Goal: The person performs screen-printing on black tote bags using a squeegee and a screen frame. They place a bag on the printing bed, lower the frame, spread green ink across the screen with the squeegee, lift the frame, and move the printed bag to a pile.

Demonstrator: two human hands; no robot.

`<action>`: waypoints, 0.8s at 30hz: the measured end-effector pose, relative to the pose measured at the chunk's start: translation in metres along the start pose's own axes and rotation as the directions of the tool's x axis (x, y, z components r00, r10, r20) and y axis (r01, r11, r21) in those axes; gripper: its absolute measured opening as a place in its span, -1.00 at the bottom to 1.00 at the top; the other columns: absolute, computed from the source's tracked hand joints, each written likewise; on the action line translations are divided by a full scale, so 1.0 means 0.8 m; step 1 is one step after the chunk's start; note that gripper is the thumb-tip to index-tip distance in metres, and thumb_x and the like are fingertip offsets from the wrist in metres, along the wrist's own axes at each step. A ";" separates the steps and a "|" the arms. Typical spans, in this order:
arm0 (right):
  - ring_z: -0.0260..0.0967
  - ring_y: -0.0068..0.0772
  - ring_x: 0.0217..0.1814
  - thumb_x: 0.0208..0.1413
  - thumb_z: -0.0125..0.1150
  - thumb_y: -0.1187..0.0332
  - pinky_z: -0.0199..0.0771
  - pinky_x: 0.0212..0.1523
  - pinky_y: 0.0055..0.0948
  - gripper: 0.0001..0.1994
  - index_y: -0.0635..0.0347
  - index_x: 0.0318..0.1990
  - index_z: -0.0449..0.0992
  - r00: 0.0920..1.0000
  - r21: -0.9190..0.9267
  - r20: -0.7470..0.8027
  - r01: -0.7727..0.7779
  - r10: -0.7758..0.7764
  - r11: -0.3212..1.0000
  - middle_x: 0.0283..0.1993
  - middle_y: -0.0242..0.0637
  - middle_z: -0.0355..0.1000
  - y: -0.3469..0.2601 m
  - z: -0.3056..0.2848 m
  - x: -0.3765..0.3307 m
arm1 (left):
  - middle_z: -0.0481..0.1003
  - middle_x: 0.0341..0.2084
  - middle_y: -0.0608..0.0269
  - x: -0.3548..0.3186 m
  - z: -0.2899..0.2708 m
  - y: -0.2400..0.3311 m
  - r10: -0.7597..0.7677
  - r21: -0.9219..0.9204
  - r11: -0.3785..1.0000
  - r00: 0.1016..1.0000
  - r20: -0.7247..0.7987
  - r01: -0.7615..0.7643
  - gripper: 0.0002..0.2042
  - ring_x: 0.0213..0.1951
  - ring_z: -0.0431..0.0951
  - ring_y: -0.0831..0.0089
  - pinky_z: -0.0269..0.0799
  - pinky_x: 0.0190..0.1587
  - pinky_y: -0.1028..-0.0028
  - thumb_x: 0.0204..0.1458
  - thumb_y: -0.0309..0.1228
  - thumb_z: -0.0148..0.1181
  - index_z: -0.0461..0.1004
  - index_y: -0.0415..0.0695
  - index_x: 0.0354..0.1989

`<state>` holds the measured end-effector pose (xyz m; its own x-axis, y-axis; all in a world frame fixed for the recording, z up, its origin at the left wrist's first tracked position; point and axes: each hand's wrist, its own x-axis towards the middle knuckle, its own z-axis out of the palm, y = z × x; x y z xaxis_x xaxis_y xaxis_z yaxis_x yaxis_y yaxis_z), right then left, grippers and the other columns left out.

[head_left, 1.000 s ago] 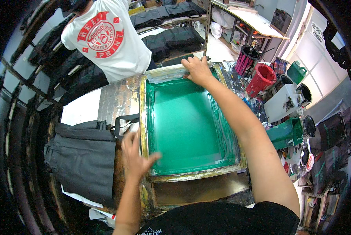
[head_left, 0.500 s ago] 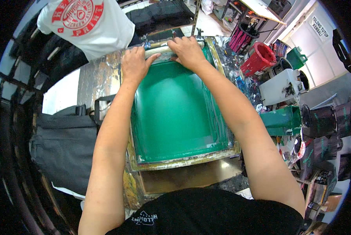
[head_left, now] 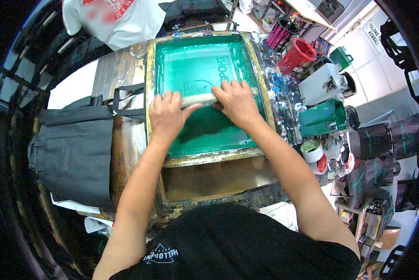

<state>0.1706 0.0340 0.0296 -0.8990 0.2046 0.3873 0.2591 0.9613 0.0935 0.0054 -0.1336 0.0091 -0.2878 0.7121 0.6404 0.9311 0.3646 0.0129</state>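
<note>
My left hand [head_left: 166, 115] and my right hand [head_left: 237, 102] grip a wooden-handled squeegee [head_left: 198, 100] between them, fingers wrapped over its top and thumbs toward each other. It lies across the middle of a green-inked printing screen [head_left: 195, 70]; its blade is hidden under my hands. Beyond the squeegee, dark lettering and a line design show through the thinned ink. A wooden frame [head_left: 209, 157] with ink-stained edges surrounds the mesh, and clamps [head_left: 207, 29] stand at its far edge.
Black fabric bags [head_left: 74, 158] lie at the left, one strap reaching toward the frame. Ink containers crowd the right: a red bucket [head_left: 297, 55], a white jerrycan [head_left: 319, 85] and a green container [head_left: 322, 117]. A person in a white shirt [head_left: 120, 21] is at the far left.
Both hands have drawn the squeegee from the screen's far edge toward me, to about its middle. The design now shows behind it. My view has shifted, and the person in white appears farther right.
</note>
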 end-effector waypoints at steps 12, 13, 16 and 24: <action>0.39 -0.21 -0.08 -0.10 0.43 0.40 0.26 -0.08 -0.17 -0.61 -0.02 -0.08 0.46 0.998 0.047 0.058 -0.041 0.038 0.998 -0.21 -0.32 0.38 -0.062 -0.059 -0.102 | 0.43 -0.43 0.17 -0.084 -0.083 0.054 -0.035 -0.078 0.996 0.994 0.107 0.043 -0.42 -0.35 0.44 0.12 0.40 -0.29 0.14 -0.05 0.23 0.38 0.50 -0.14 -0.41; 0.39 -0.20 -0.08 -0.10 0.43 0.39 0.26 -0.08 -0.16 -0.61 -0.02 -0.08 0.46 0.997 0.032 0.066 -0.041 0.039 0.999 -0.21 -0.32 0.38 -0.062 -0.059 -0.103 | 0.43 -0.42 0.17 -0.086 -0.081 0.052 -0.020 -0.116 0.993 0.995 0.097 0.031 -0.42 -0.33 0.44 0.14 0.39 -0.27 0.16 -0.04 0.23 0.38 0.52 -0.15 -0.36; 0.38 -0.19 -0.04 -0.09 0.43 0.35 0.25 -0.05 -0.13 -0.59 -0.03 -0.03 0.47 0.994 0.003 0.097 -0.050 0.049 0.999 -0.18 -0.30 0.39 -0.070 -0.059 -0.112 | 0.49 -0.22 0.10 -0.108 -0.088 0.041 0.022 -0.284 0.959 0.993 0.117 0.012 -0.38 -0.16 0.49 0.10 0.43 -0.08 0.19 -0.05 0.14 0.46 0.58 -0.18 -0.04; 0.38 -0.18 0.01 0.06 0.45 0.13 0.20 0.17 0.05 -0.58 -0.02 0.05 0.52 0.992 0.069 0.071 -0.112 0.107 0.991 -0.15 -0.29 0.42 -0.097 -0.067 -0.144 | 0.32 0.11 0.09 -0.199 -0.110 -0.013 -0.466 -0.053 0.841 0.770 0.436 0.539 -0.06 0.22 0.28 -0.02 0.19 0.33 0.03 -0.45 -0.15 0.76 0.48 -0.20 0.23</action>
<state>0.2732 -0.0739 0.0273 -0.8887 0.3193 0.3291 0.3333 0.9427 -0.0146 0.0615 -0.3035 -0.0253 -0.7530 0.6402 0.1518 0.6396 0.6582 0.3969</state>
